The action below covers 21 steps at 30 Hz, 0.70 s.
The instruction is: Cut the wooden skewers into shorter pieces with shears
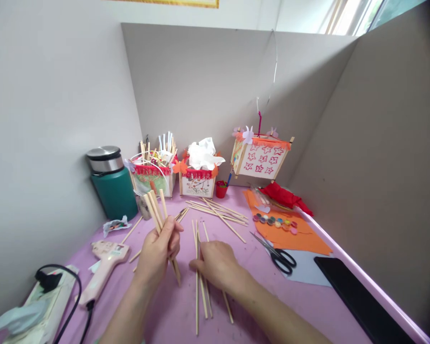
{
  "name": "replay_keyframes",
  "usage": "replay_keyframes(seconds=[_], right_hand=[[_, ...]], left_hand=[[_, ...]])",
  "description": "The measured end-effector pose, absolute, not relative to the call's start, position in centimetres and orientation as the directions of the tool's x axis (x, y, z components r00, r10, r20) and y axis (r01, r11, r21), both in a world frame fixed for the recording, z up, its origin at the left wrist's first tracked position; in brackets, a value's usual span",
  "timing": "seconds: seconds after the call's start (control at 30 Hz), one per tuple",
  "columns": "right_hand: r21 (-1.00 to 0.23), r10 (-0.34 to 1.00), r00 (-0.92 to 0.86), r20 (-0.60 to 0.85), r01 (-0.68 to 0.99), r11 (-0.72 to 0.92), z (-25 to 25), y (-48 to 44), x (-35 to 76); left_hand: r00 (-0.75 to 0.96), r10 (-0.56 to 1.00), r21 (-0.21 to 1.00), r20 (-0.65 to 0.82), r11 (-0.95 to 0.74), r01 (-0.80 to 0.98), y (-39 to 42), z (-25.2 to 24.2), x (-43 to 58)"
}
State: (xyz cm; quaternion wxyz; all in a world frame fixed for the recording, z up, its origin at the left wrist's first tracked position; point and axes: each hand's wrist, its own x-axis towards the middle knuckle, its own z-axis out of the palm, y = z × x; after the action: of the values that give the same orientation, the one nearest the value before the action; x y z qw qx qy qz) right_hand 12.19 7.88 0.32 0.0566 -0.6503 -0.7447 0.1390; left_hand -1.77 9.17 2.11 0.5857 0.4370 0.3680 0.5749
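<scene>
Our left hand (159,246) clamps its fingers (172,234) around a gathered stick bundle (153,209); our right hand (217,260) covers loose sticks (197,306) on the bench (272,310), its grip unclear. These and the farther pile (224,220) seem left to sort.

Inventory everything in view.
Cylindrical bottle: one, teal, back left.
Fringed square boxes: two, red rims, back.
Tissue wad: one, white, right box.
Boxy starred lantern: one, white, back right.
Small round pot: one, red, beside boxes.
Plastic glue gun: one, pink, left.
Power strip: one, white, front left.
Slim wooden sticks: many, tan, centre.
Paper sheets: two, orange and grey, right.
Round paint pots: several, multicoloured, on orange sheet.
Pointed scissors: one, black handles, right.
Crumpled cloth: one, red, back right.
Long flat slab: one, black, front right.
Tabletop: one, purple, beneath.
Upright panels: two, grey, back and right.
Left hand: one, bare, gripping sticks.
Right hand: one, bare, on sticks.
</scene>
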Motion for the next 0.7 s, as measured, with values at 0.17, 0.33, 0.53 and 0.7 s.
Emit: replay_keyframes(seconds=[0.17,0.33,0.53,0.7], right_hand=[[-0.273,0.98,-0.161,-0.115,0.954,0.125,0.2,7.9,12.2],[-0.196,0.989,-0.088,-0.117,0.979,0.064,1.6,9.4,15.8],[-0.126,0.988,-0.053,-0.147,0.991,0.035,2.1,8.8,15.4],[-0.139,0.981,-0.083,-0.174,0.989,0.059,1.2,8.5,14.2]], left_hand=[[0.02,0.998,0.941,0.063,-0.053,-0.335,9.2,2.0,-1.9],[0.026,0.996,0.943,0.08,-0.067,-0.326,9.2,1.8,-1.9],[0.019,0.997,0.938,0.076,-0.065,-0.34,9.1,2.0,-1.7],[0.019,0.997,0.936,0.077,-0.066,-0.346,9.1,2.1,-1.7]])
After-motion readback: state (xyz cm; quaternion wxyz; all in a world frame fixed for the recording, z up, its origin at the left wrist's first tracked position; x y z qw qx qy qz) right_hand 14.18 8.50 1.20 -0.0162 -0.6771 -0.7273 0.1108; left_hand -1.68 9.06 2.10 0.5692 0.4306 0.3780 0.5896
